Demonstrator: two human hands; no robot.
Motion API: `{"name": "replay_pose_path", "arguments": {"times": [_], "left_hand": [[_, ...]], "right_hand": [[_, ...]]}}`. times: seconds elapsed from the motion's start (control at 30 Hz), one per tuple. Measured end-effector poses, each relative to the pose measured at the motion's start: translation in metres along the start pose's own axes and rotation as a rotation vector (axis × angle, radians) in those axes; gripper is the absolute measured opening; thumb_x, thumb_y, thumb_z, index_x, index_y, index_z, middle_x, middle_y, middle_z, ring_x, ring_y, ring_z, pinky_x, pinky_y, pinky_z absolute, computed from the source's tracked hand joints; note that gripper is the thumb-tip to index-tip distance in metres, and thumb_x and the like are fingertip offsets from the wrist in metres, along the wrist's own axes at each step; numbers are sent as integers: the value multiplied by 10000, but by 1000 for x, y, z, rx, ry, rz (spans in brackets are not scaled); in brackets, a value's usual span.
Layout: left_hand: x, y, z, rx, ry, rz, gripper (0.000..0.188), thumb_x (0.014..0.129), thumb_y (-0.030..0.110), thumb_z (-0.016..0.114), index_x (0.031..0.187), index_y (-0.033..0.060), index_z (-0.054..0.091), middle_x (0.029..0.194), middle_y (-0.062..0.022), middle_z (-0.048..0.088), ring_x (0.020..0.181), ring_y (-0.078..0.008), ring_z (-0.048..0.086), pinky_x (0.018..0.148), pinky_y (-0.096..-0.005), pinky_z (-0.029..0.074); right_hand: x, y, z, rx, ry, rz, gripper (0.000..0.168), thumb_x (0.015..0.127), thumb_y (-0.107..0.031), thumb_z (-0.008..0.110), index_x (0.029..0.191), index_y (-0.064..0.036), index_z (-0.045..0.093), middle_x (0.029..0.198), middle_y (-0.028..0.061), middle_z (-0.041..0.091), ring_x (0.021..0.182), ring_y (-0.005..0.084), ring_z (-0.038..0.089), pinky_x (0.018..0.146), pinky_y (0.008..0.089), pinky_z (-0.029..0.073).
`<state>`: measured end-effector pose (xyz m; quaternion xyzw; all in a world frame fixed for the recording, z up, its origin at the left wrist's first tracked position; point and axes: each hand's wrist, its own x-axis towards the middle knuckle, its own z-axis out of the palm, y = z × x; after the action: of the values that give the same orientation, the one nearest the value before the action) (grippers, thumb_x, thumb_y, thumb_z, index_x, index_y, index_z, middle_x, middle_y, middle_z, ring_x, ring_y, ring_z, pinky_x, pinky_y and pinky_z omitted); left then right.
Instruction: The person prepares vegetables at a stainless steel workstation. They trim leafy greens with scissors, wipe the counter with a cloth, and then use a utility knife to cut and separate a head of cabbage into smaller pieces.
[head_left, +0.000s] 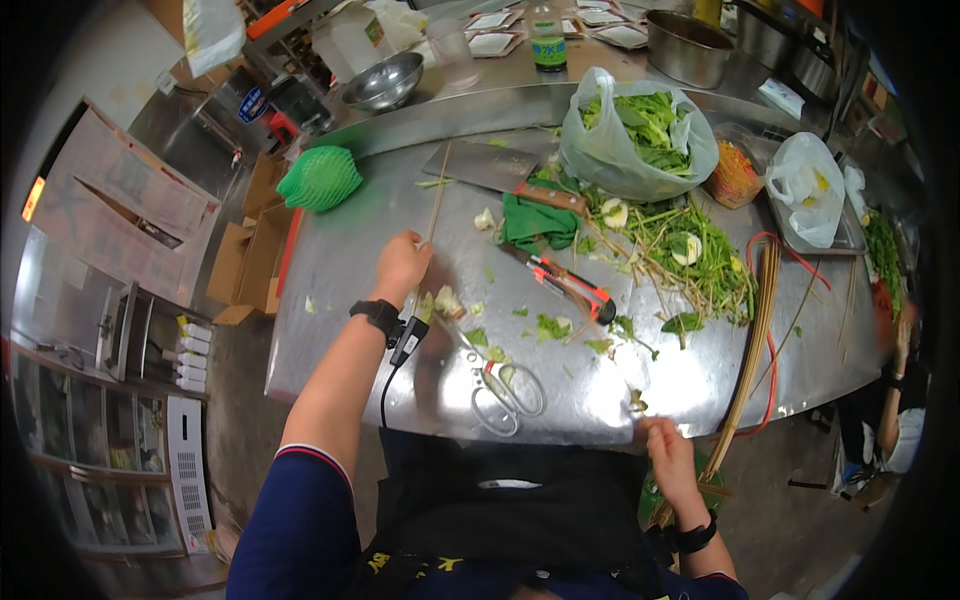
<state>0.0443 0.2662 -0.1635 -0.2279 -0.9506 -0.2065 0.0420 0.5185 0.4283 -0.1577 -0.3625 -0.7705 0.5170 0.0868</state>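
My left hand (403, 262) grips a thin bamboo skewer (441, 184) that slants up over the steel table (360, 300). My right hand (671, 454) is low at the table's front edge, its fingertips pinched at a small leafy scrap (637, 401); the contact is blurred. Between the hands lie scissors (506, 401) with pale handles, and loose leaf bits. Beyond them are an orange-and-black utility knife (574, 289), a green cloth (536, 223) and a cleaver (484, 163) with a wooden handle. A bundle of skewers (754, 345) overhangs the edge on the right.
Trimmed greens and stems (705, 262) are heaped below a plastic bag of leafy greens (637, 142). A green foam-netted bundle (321, 178) sits at the left corner. Red string (772, 375) loops around the skewer bundle. On the right stands a metal tray (840, 238); another person's arm (892, 420) is beyond.
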Motion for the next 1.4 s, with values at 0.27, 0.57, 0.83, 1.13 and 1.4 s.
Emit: {"name": "replay_pose_path", "arguments": {"times": [0.27,0.57,0.83,1.13,1.4], "left_hand": [[59,-55,16,-164,-88,-137,197,798,199,592,891,38,659,730,-156,658,712,-308,652,641,-394,507],[-57,47,-142,-1439,95,-174,103,880,104,512,963,47,535,956,-87,605,775,-118,558,669,-232,420],[-191,114,-56,-1771,-368,-219,263,877,171,560,1101,66,469,1037,-94,516,780,-108,467,705,-236,390],[-205,61,-78,-1705,-113,-199,265,992,295,378,942,56,480,908,-121,571,736,-177,563,723,-379,496],[-216,21,-112,-1657,106,-360,228,989,255,406,1080,65,495,721,16,397,565,-43,316,455,-173,257]], "right_hand": [[21,-40,-24,-14,-80,-35,197,928,-185,472,933,-14,572,668,118,575,623,211,569,602,320,441],[26,-65,-86,37,-160,46,162,945,-149,458,919,-17,548,619,3,473,559,76,449,524,241,377],[40,-92,22,303,-352,-144,157,954,-147,399,1076,-62,450,687,25,478,583,103,451,529,267,387],[116,-126,71,-426,-208,-551,444,853,-444,530,1107,-86,599,1050,151,624,968,324,588,830,399,466],[195,-102,64,-753,78,-488,296,759,-290,603,896,-31,640,883,115,641,760,270,608,689,375,494]]}}
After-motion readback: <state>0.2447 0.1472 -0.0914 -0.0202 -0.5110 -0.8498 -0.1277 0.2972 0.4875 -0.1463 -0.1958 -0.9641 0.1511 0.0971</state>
